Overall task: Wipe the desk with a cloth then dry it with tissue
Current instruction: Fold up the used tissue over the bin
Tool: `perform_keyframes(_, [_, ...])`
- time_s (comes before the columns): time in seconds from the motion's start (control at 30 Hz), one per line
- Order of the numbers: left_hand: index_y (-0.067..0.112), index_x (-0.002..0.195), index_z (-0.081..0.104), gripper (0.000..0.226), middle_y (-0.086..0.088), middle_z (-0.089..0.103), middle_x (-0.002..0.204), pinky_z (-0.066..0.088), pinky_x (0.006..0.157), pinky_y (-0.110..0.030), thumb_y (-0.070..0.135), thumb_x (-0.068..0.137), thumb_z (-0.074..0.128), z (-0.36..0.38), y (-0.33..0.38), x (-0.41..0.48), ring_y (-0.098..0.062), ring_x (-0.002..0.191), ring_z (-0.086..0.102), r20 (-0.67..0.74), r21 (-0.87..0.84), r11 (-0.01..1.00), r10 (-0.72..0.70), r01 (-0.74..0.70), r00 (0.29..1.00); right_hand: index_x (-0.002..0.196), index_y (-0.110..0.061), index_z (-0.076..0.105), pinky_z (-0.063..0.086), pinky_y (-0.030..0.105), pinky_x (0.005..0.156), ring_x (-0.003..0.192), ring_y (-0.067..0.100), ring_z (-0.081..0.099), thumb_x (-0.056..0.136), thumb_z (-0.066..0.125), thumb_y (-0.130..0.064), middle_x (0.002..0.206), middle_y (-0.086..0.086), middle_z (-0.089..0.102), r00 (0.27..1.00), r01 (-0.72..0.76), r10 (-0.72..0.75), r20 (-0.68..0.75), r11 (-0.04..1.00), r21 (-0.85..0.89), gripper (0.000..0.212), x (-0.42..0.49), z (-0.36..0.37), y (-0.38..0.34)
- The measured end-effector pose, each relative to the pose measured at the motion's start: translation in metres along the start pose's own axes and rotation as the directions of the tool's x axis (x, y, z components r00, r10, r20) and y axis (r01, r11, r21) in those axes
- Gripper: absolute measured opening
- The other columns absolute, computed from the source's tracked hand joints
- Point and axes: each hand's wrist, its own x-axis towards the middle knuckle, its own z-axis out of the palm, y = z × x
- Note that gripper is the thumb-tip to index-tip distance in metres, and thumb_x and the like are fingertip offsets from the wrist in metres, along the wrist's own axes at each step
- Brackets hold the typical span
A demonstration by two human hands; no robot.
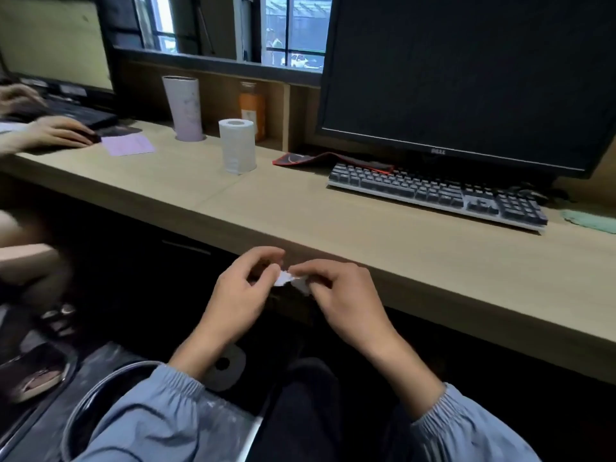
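Note:
A small crumpled piece of white tissue [289, 280] is held in front of the wooden desk's [300, 211] near edge. My left hand [241, 288] pinches its left end and my right hand [343, 295] pinches its right end, both with curled fingers, just below desk height. A white tissue roll [237, 145] stands upright on the desk at the back left of centre. A pale green cloth [591, 221] lies flat on the desk at the far right, partly cut off by the frame.
A keyboard [436, 195] lies in front of a dark monitor [473, 71], with a black and red mouse pad [330, 160] beside it. A tall cup [185, 108] and orange bottle [252, 110] stand at the back. Another person's hands [56, 131] work at the left.

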Motion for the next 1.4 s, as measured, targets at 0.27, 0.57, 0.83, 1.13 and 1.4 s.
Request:
perform_keyframes(0.27, [0.015, 0.098, 0.078, 0.007, -0.001, 0.079, 0.098, 0.055, 0.074, -0.026, 0.009, 0.096, 0.074, -0.004, -0.029, -0.020, -0.010, 0.086, 0.072, 0.020, -0.203, 0.967, -0.154, 0.154, 0.988, 0.094, -0.023, 0.079, 0.059, 0.038, 0.089, 0.092, 0.006, 0.073, 0.090, 0.070, -0.009, 0.092, -0.012, 0.078, 0.961, -0.231, 0.269, -0.063, 0.907, 0.352, 0.017, -0.002, 0.050, 0.018])
perform_keyframes(0.57, [0.023, 0.101, 0.076, 0.013, 0.001, 0.079, 0.098, 0.056, 0.085, -0.032, 0.015, 0.091, 0.080, -0.025, -0.072, -0.039, -0.014, 0.095, 0.075, -0.048, -0.164, 0.967, -0.206, 0.196, 0.977, 0.090, -0.017, 0.077, 0.059, 0.049, 0.091, 0.091, 0.028, 0.074, 0.088, 0.077, -0.010, 0.090, 0.006, 0.077, 0.933, -0.326, 0.353, 0.071, 0.746, 0.580, 0.007, -0.005, 0.112, 0.019])
perform_keyframes(0.83, [0.022, 0.097, 0.081, 0.012, 0.001, 0.081, 0.097, 0.055, 0.083, -0.032, 0.013, 0.089, 0.083, -0.060, -0.112, -0.068, -0.014, 0.092, 0.075, -0.165, -0.216, 0.913, -0.383, 0.346, 0.909, 0.110, -0.023, 0.080, 0.054, 0.040, 0.102, 0.110, 0.011, 0.071, 0.097, 0.064, -0.006, 0.110, -0.005, 0.078, 0.918, -0.363, 0.203, 0.340, 0.773, 0.521, 0.027, -0.013, 0.158, 0.027])
perform_keyframes(1.13, [0.012, 0.116, 0.074, 0.019, -0.009, 0.079, 0.093, 0.057, 0.079, -0.037, 0.008, 0.098, 0.069, -0.091, -0.150, -0.105, -0.019, 0.088, 0.071, -0.143, -0.482, 0.727, -0.616, 0.489, 0.775, 0.098, -0.024, 0.080, 0.059, 0.036, 0.090, 0.092, 0.009, 0.073, 0.089, 0.079, -0.018, 0.094, -0.008, 0.078, 0.899, -0.353, 0.170, 0.403, 0.826, 0.439, 0.011, -0.016, 0.232, 0.028])
perform_keyframes(1.4, [0.010, 0.106, 0.074, 0.011, -0.010, 0.078, 0.110, 0.062, 0.088, -0.039, 0.010, 0.096, 0.075, -0.113, -0.199, -0.130, -0.024, 0.105, 0.074, -0.240, -0.461, 0.731, -0.649, 0.504, 0.722, 0.096, -0.018, 0.078, 0.060, 0.044, 0.091, 0.093, 0.019, 0.074, 0.089, 0.077, -0.010, 0.094, 0.000, 0.078, 0.840, -0.448, 0.177, 0.514, 0.760, 0.471, 0.011, -0.019, 0.296, 0.031])
